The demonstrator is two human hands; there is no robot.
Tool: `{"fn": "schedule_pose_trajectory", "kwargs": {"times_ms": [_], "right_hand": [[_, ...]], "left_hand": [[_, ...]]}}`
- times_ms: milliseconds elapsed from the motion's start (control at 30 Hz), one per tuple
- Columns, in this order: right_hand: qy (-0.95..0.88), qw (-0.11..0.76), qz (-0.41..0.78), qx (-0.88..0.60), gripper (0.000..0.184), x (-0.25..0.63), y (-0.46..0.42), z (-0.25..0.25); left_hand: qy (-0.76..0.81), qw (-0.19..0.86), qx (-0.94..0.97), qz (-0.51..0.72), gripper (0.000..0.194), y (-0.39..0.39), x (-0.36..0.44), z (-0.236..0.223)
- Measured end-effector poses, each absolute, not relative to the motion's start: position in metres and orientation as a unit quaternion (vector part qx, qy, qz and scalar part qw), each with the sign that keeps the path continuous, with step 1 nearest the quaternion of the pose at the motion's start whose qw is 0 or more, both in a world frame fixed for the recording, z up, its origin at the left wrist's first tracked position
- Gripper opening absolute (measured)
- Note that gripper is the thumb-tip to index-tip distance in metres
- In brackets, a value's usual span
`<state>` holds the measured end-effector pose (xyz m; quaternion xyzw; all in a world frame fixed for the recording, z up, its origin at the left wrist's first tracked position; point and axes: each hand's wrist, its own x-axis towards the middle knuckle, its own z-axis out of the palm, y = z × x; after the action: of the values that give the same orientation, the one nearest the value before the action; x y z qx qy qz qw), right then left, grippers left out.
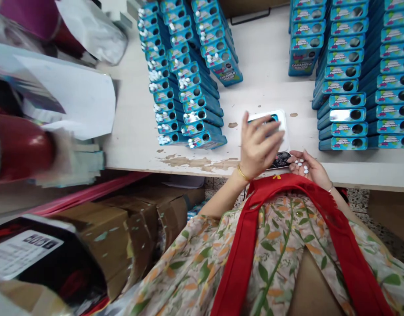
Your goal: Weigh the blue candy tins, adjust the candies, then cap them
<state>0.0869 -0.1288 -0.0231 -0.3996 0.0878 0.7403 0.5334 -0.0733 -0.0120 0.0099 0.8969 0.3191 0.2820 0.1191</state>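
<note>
My left hand is over a white tray, slightly blurred, with its fingers spread and nothing visible in them. Part of a blue item shows in the tray behind those fingers; the rest is covered. My right hand is at the table's front edge, palm up and cupped around several small white pieces. Between the hands lies a dark patterned flat object, partly hidden by my left hand.
Rows of blue boxes, many with small white pieces on top, stand to the left. More rows of blue boxes with dark round holes stand right. Cardboard boxes sit below the table; a red cylindrical object is far left.
</note>
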Motion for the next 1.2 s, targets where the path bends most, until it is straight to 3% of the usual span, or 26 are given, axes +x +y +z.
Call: {"fn": "schedule_pose_trajectory", "kwargs": {"times_ms": [133,233,300,500,700,800,900,1000,1100,1200], "right_hand": [[0.100,0.535,0.766,-0.343,0.026,0.082,-0.124,-0.019],[0.078,0.528,0.766,-0.358,0.019,0.082,-0.126,-0.020],[0.066,0.534,0.754,-0.377,0.019,0.083,-0.129,-0.022],[0.062,0.547,0.743,-0.381,0.022,0.085,-0.131,-0.032],[0.070,0.568,0.724,-0.386,0.020,0.091,-0.132,-0.032],[0.069,0.574,0.716,-0.391,0.021,0.096,-0.134,-0.033],[0.062,0.573,0.718,-0.390,0.022,0.100,-0.134,-0.036],[0.056,0.564,0.726,-0.389,0.022,0.101,-0.132,-0.040],[0.050,0.547,0.739,-0.390,0.021,0.099,-0.129,-0.041],[0.043,0.538,0.747,-0.388,0.021,0.097,-0.127,-0.038]], "left_hand": [[0.205,0.122,0.944,0.227,0.032,-0.023,-0.071,0.010],[0.279,0.121,0.921,0.243,0.062,-0.010,-0.084,0.006],[0.346,0.119,0.901,0.233,0.069,0.009,-0.095,0.004],[0.318,0.129,0.925,0.165,0.035,0.082,-0.065,-0.005],[0.303,0.125,0.932,0.157,0.033,0.146,0.038,-0.027],[0.324,0.110,0.924,0.171,0.043,0.158,0.056,-0.038],[0.339,0.101,0.907,0.228,0.053,0.170,0.034,-0.046],[0.449,0.068,0.848,0.272,0.049,0.194,-0.014,-0.054],[0.585,0.035,0.769,0.256,0.046,0.218,-0.059,-0.059],[0.588,0.023,0.780,0.215,0.036,0.221,-0.078,-0.054]]}}
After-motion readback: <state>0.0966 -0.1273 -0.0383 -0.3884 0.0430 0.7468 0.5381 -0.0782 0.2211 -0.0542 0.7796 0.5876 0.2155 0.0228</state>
